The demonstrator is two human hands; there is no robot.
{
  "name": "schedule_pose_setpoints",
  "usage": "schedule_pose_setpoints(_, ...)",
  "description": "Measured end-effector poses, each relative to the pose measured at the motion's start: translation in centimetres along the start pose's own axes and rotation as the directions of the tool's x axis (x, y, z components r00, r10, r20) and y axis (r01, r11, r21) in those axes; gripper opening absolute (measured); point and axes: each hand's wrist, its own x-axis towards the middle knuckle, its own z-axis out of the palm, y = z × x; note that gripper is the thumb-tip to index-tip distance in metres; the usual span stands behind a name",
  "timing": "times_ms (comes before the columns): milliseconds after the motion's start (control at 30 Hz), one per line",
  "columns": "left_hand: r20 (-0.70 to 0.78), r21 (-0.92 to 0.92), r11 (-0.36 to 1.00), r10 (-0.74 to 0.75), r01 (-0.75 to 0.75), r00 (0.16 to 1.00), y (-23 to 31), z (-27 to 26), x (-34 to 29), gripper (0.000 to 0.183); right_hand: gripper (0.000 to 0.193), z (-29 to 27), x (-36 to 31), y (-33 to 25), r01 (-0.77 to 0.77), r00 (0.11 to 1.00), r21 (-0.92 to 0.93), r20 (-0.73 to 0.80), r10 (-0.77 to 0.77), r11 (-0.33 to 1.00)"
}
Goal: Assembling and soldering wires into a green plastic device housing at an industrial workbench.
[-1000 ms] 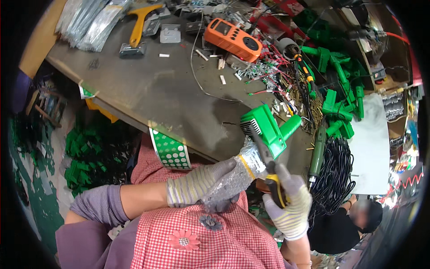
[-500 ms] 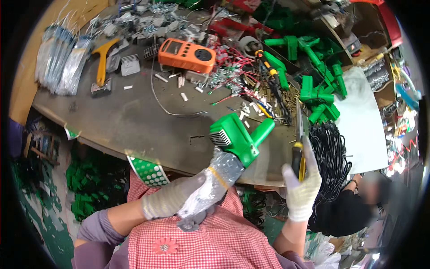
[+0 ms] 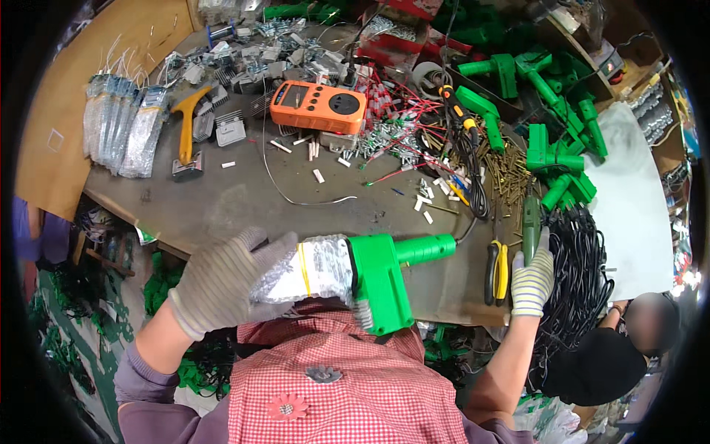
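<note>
My left hand [image 3: 225,277], in a striped glove, is closed around the wrapped end of a green plastic tool body with a bubble-wrapped tube [image 3: 383,288]. A yellow rubber band circles the wrap; the green side handle points right, and the piece hangs over the table's front edge. My right hand [image 3: 534,281], gloved too, has its thumb and fingers around the lower end of a dark green slim tool [image 3: 531,226]. Its kind is unclear. Just left of that hand, pliers with yellow and black handles [image 3: 497,270] lie on the table.
Black cables [image 3: 573,281] are heaped right of my right hand. Green housings [image 3: 555,155] and brass screws [image 3: 510,174] lie behind it. An orange meter [image 3: 318,107], a yellow scraper [image 3: 186,133] and wrapped tubes [image 3: 122,126] lie farther back. Another person [image 3: 603,362] is at the lower right.
The green tool body has turned from pointing up and away to lying sideways, its handle to the right. My right hand has moved from beside the pliers to the dark green tool.
</note>
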Motion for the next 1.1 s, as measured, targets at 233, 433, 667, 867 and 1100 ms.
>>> schedule_pose_setpoints(233, 0.005, 0.112, 0.991, 0.073, -0.073, 0.997, -1.8, 0.8, 1.7, 0.078, 0.071, -3.0, -1.3, 1.5, -0.253, 0.956, 0.955, 0.221, -0.195, -0.157)
schedule_pose_setpoints(433, -0.019, -0.033, 0.983, 0.179, -0.180, 0.984, 0.5, 2.8, 5.4, 0.087, 0.046, -2.6, -2.2, -7.4, -0.357, 0.933, 0.258, 0.139, -0.331, -0.898)
schedule_pose_setpoints(667, 0.067, -0.052, 0.983, 0.180, -0.177, 0.981, 0.5, 2.9, 6.6, 0.082, 0.043, -1.0, -2.9, -8.9, -0.242, 0.960, 0.210, 0.195, -0.202, -0.947)
schedule_pose_setpoints(867, 0.051, -0.067, 0.986, 0.159, -0.156, 0.986, 0.2, 3.3, 6.4, 0.084, 0.042, -0.8, -3.2, -9.6, -0.241, 0.960, 0.205, 0.191, -0.203, -0.948)
schedule_pose_setpoints(1100, 0.065, -0.082, 0.986, 0.152, -0.147, 0.986, 0.4, 3.3, 6.6, 0.086, 0.042, -0.9, -3.9, -10.4, -0.254, 0.955, 0.172, 0.198, -0.220, -0.952)
